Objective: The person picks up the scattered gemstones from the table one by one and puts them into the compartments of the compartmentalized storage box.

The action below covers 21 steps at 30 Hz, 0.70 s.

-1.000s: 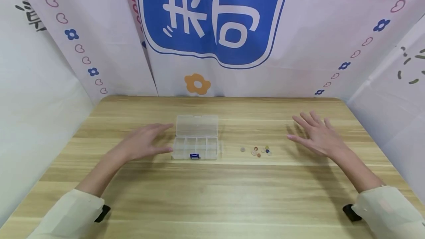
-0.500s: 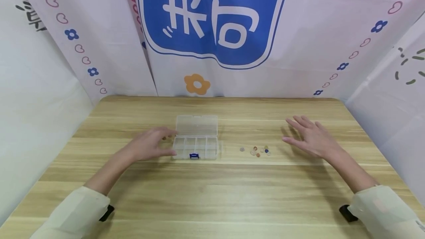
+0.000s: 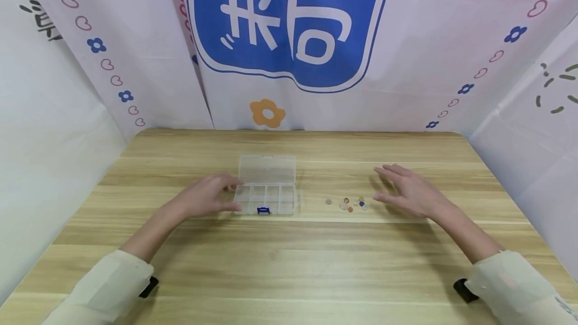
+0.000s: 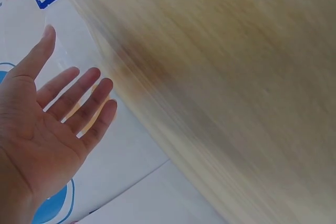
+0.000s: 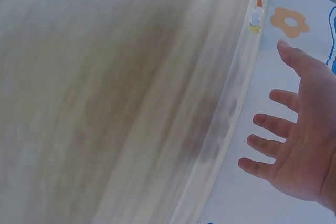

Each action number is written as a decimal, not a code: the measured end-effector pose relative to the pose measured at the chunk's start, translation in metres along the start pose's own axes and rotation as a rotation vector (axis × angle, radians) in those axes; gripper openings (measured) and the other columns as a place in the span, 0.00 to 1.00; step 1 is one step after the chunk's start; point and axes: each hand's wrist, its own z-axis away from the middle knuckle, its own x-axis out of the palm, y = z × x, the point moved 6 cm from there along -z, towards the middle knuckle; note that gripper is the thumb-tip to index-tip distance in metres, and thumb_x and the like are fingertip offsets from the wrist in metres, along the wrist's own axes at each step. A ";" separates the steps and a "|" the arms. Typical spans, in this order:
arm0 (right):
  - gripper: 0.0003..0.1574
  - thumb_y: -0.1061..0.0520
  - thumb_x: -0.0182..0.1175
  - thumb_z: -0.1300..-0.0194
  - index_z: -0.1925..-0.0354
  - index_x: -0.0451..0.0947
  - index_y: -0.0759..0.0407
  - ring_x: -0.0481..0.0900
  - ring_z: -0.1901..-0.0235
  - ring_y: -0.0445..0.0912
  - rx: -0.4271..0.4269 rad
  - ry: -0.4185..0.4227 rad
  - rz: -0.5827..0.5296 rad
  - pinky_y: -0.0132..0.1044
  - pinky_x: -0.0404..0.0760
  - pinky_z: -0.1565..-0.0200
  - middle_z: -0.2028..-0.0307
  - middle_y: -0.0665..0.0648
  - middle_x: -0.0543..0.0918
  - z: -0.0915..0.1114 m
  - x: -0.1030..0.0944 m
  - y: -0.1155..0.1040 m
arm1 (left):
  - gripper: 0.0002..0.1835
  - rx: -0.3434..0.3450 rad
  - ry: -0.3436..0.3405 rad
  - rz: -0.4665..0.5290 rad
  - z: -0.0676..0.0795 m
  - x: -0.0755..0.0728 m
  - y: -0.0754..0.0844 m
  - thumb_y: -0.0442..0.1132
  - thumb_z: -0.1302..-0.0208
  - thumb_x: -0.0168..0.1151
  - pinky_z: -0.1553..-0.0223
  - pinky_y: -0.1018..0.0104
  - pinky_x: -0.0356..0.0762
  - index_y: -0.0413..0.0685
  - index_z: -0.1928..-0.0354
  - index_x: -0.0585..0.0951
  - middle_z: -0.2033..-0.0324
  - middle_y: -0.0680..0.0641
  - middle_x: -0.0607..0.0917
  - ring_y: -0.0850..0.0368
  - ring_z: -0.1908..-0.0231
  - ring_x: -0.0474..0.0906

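Note:
A clear plastic compartment box (image 3: 264,199) with a blue latch (image 3: 263,210) lies with its lid (image 3: 267,169) tipped back, dividers showing inside. At its left end my left hand (image 3: 204,197) has thumb and fingers spread, fingertips right at the box's edge. In the left wrist view the left hand (image 4: 58,119) shows an empty palm, the latch beyond the thumb. Several small round pieces, clear, orange, yellow and blue (image 3: 362,203), lie loosely grouped right of the box. Just right of them hovers my right hand (image 3: 408,192), fingers extended, holding nothing; its palm (image 5: 304,150) shows in the right wrist view.
The wood-grain table (image 3: 289,265) runs back to a white printed cloth (image 3: 406,64) with a blue sign and an orange flower (image 3: 267,113). White cloth also hangs at both sides. A black wrist strap piece shows below each pale sleeve (image 3: 106,282).
My left hand has moved right, up to the end of the box. The right hand has come left and slightly nearer, closer to the small pieces. Box and pieces stay in place.

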 end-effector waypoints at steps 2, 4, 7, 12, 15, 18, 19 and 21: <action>0.47 0.35 0.60 0.26 0.24 0.65 0.63 0.63 0.29 0.72 -0.005 -0.002 -0.012 0.70 0.63 0.33 0.28 0.74 0.66 -0.002 0.002 -0.002 | 0.34 -0.005 0.000 0.009 0.000 0.000 -0.001 0.50 0.36 0.74 0.46 0.44 0.82 0.32 0.36 0.78 0.43 0.35 0.84 0.41 0.48 0.83; 0.47 0.35 0.60 0.27 0.25 0.66 0.63 0.63 0.29 0.71 -0.009 0.004 -0.018 0.70 0.63 0.33 0.28 0.73 0.66 -0.003 0.003 -0.003 | 0.34 -0.010 0.003 0.015 -0.001 0.001 -0.002 0.50 0.35 0.74 0.47 0.46 0.82 0.32 0.37 0.78 0.44 0.36 0.84 0.42 0.49 0.83; 0.45 0.36 0.62 0.27 0.27 0.69 0.64 0.66 0.30 0.71 -0.020 0.019 -0.020 0.69 0.65 0.33 0.29 0.72 0.69 -0.006 0.004 -0.005 | 0.33 -0.022 0.007 0.022 -0.001 0.001 -0.004 0.50 0.35 0.74 0.48 0.47 0.83 0.33 0.37 0.79 0.46 0.37 0.85 0.44 0.50 0.83; 0.38 0.42 0.66 0.29 0.33 0.75 0.66 0.74 0.35 0.68 -0.037 0.047 -0.040 0.66 0.70 0.35 0.35 0.71 0.77 -0.012 0.006 -0.008 | 0.33 -0.040 0.000 0.030 -0.002 0.002 -0.006 0.51 0.35 0.74 0.49 0.47 0.83 0.33 0.38 0.80 0.48 0.38 0.86 0.45 0.50 0.83; 0.32 0.46 0.68 0.30 0.38 0.79 0.67 0.77 0.38 0.67 -0.048 0.057 -0.068 0.64 0.72 0.36 0.39 0.70 0.80 -0.015 0.006 -0.010 | 0.34 -0.041 -0.005 0.042 -0.002 0.002 -0.006 0.51 0.36 0.74 0.48 0.47 0.82 0.33 0.38 0.79 0.49 0.39 0.86 0.45 0.51 0.82; 0.29 0.49 0.69 0.31 0.41 0.81 0.67 0.78 0.40 0.66 -0.058 0.060 -0.109 0.64 0.73 0.37 0.41 0.69 0.82 -0.019 0.007 -0.014 | 0.34 -0.046 -0.005 0.050 -0.003 0.002 -0.006 0.50 0.37 0.75 0.48 0.46 0.82 0.32 0.38 0.79 0.53 0.40 0.86 0.45 0.52 0.82; 0.28 0.49 0.69 0.31 0.42 0.82 0.67 0.79 0.41 0.65 -0.057 0.059 -0.123 0.63 0.74 0.38 0.42 0.68 0.83 -0.020 0.007 -0.015 | 0.34 -0.048 -0.005 0.052 -0.004 0.003 -0.006 0.50 0.37 0.75 0.48 0.46 0.81 0.31 0.38 0.79 0.54 0.40 0.86 0.45 0.52 0.82; 0.26 0.50 0.69 0.31 0.43 0.82 0.67 0.80 0.42 0.64 -0.044 0.055 -0.158 0.62 0.75 0.39 0.44 0.67 0.84 -0.023 0.007 -0.017 | 0.34 -0.058 -0.006 0.061 -0.004 0.003 -0.007 0.50 0.38 0.76 0.47 0.46 0.81 0.31 0.39 0.79 0.55 0.41 0.86 0.46 0.53 0.82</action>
